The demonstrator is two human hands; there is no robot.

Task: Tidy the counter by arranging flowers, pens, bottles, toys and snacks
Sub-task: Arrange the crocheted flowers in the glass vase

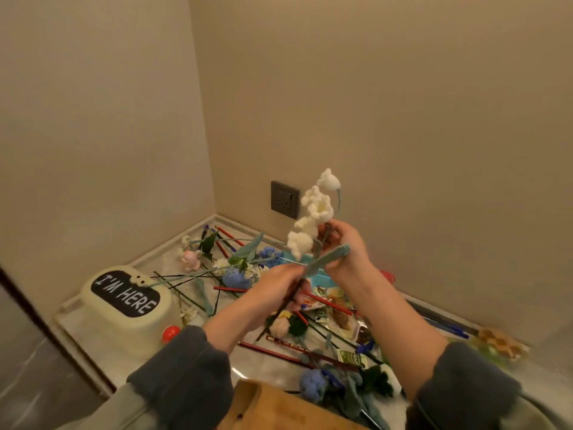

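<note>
I hold a crocheted flower stem with white bell blossoms (313, 218) up above the counter. My left hand (276, 288) grips the lower part of its dark stem. My right hand (345, 251) pinches the stem higher up, by its teal knitted leaf (328, 259). Below lie more crocheted flowers: blue ones (237, 276), a cream one (280, 325) and a blue one at the front (313, 383). Red pencils (279, 355), blue pens (446, 328) and snack packets (336, 308) are scattered across the marble counter (148, 262).
A cream box lettered "I'M HERE" (130, 305) stands at the left, a red ball (170, 333) beside it. A small pink toy (190, 259) sits near the corner. A wall socket (285, 200) is behind. A brown cardboard piece (279, 408) lies at the front edge.
</note>
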